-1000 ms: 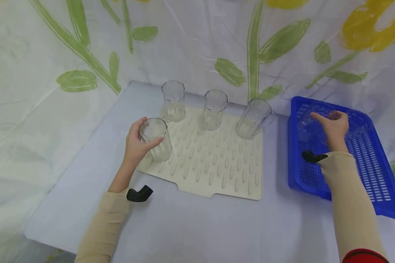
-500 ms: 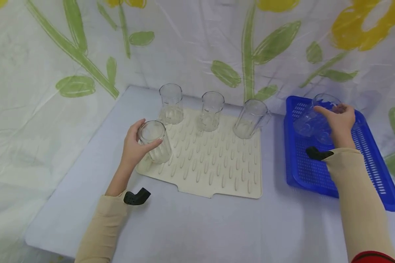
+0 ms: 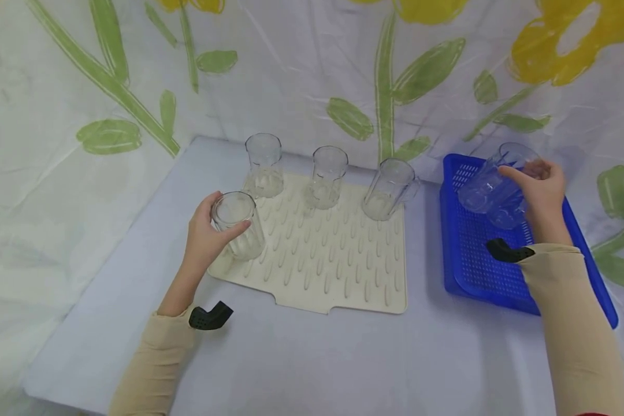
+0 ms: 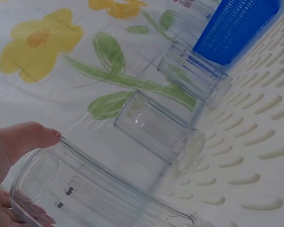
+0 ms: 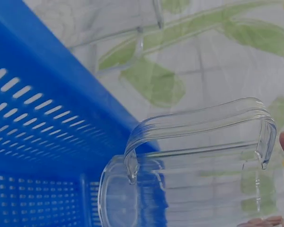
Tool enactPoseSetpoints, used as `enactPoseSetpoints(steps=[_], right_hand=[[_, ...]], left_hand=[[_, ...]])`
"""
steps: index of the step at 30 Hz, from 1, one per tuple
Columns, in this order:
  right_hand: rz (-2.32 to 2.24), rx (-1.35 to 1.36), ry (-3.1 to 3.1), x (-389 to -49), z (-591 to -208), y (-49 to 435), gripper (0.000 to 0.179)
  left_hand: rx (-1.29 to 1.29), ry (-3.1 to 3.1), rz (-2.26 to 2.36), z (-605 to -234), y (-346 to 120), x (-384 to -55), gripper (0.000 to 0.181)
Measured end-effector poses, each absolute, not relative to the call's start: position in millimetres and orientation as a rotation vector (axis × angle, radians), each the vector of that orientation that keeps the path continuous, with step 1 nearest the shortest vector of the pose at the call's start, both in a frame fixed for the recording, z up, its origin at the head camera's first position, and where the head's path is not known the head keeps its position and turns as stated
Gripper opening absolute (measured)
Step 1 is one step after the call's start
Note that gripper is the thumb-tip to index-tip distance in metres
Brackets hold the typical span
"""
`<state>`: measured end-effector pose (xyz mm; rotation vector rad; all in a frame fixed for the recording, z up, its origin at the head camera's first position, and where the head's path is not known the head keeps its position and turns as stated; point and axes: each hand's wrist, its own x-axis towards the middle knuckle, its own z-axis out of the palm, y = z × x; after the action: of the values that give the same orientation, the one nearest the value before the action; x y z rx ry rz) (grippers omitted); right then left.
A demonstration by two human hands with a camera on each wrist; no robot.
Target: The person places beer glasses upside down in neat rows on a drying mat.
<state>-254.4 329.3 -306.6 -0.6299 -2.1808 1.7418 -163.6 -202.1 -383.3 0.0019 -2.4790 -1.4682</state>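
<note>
My left hand (image 3: 203, 237) grips the rim end of a clear glass mug (image 3: 247, 241), which stands on the left front of the cream ridged drying mat (image 3: 338, 260). Thumb and fingers lie on opposite sides of that rim. At the right, my right hand (image 3: 545, 199) holds another clear glass mug (image 3: 485, 186) by its upper part, tilted over the blue basket (image 3: 451, 260). Its handle (image 5: 199, 124) shows plainly in the right wrist view. Below it, one more glass piece (image 3: 507, 216) is visible in the basket, partly hidden.
Along the mat's back edge stand three glass mugs: a left one (image 3: 264, 167), a middle one (image 3: 329, 178) and a right one (image 3: 388, 190). A flower-printed sheet (image 3: 286, 69) hangs behind the white table (image 3: 291, 358).
My right hand has raised its mug from inside the basket, so the mug's rim now stands above the basket's edge. The left hand keeps its grip on the mug on the mat.
</note>
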Motion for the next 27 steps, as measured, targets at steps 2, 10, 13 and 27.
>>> enactPoseSetpoints(steps=[2,10,13,27], right_hand=[[1.772,-0.597,-2.161,-250.8,-301.8,325.0,0.067],[1.885,-0.417,-2.039,-243.6,-291.7,318.8,0.050],[1.906,-0.357,-2.025,-239.3,-287.8,315.7,0.050],[1.954,-0.058,-2.014,-213.4,-270.2,278.9,0.051]], left_hand=[[0.013,-2.484,-1.476,-383.7,-202.4,-163.5,0.077],[0.023,-2.467,-1.507,-386.2,-202.8,-164.7,0.080],[0.020,-2.461,-1.502,-387.2,-202.8,-165.4,0.080],[0.086,-2.293,-1.597,-398.7,-194.7,-164.5,0.084]])
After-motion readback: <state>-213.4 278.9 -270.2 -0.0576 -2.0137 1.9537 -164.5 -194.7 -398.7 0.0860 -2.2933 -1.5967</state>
